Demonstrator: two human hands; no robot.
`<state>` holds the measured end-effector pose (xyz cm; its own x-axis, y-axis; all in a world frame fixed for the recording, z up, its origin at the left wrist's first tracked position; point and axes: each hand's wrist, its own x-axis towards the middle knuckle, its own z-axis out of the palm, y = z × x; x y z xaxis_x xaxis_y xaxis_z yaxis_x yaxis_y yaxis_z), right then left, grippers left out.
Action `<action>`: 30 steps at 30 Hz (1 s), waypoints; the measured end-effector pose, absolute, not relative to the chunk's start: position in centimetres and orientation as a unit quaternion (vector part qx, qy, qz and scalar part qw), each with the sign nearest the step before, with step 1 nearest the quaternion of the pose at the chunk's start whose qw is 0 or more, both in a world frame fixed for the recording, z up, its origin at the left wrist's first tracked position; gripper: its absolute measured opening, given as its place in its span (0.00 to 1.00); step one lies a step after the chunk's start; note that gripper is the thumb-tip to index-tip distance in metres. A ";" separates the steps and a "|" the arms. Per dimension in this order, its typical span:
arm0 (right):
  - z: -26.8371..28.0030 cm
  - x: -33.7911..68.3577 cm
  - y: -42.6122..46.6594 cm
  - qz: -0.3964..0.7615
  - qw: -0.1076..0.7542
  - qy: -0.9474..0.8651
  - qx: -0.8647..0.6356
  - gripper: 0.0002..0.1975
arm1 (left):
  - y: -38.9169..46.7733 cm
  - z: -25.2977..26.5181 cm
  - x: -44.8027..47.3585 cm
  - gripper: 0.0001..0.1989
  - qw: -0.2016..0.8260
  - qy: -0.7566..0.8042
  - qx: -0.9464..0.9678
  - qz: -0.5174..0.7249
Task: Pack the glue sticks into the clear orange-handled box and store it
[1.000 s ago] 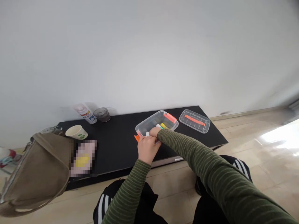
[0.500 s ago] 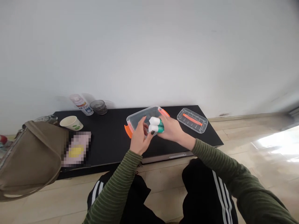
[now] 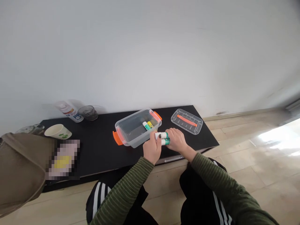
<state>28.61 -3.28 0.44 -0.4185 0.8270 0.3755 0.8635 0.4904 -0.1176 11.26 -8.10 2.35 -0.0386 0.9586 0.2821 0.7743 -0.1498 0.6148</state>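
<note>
Two white-capped tubes with green labels, which look like glue sticks (image 3: 165,142), lie side by side between my hands. My right hand (image 3: 177,140) is closed around their green ends. At the white-capped ends, my left hand (image 3: 151,148) has its fingers closed, thumb against the upper cap. Both hands are just in front of a clear plastic box (image 3: 137,144) with orange latches. Inside the box, at its right end, rest a green-labelled glue stick (image 3: 146,126) and a yellow-labelled one (image 3: 150,124).
The box's clear lid (image 3: 187,122) with an orange handle lies at the right of the black table (image 3: 100,150). Leftward stand a paper cup (image 3: 58,131), a dark glass (image 3: 87,113), a spray can (image 3: 69,111) and a brown bag (image 3: 21,172). A wall rises behind.
My hands have moved from over the box to its front right. My left fingers, spread before, have closed at the glue stick caps. The two sticks inside the box now show.
</note>
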 end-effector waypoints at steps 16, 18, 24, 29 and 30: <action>-2.6 32.1 1.5 0.177 0.035 -0.643 -0.744 0.28 | -1.1 -3.7 16.7 0.19 0.075 0.588 0.805 0.007; -2.8 32.2 1.7 0.166 0.030 -0.641 -0.749 0.27 | -0.8 -4.2 16.8 0.17 0.065 0.592 0.803 0.008; -2.8 32.2 2.0 0.052 0.050 -0.671 -0.738 0.19 | -0.7 -4.3 17.0 0.20 0.087 0.613 0.785 0.029; -0.9 31.4 0.9 -0.043 0.260 -0.742 -0.616 0.14 | -2.2 -3.0 16.7 0.28 0.076 0.605 0.790 0.064; -0.1 30.9 0.7 -0.050 0.308 -0.752 -0.581 0.13 | -2.6 -2.7 16.5 0.28 0.075 0.604 0.791 0.066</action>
<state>30.89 0.74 -0.11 -0.1348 0.8426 0.5214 0.9045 0.3195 -0.2825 16.50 -2.62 -2.67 0.2616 0.9651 0.0138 0.9450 -0.2590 0.1995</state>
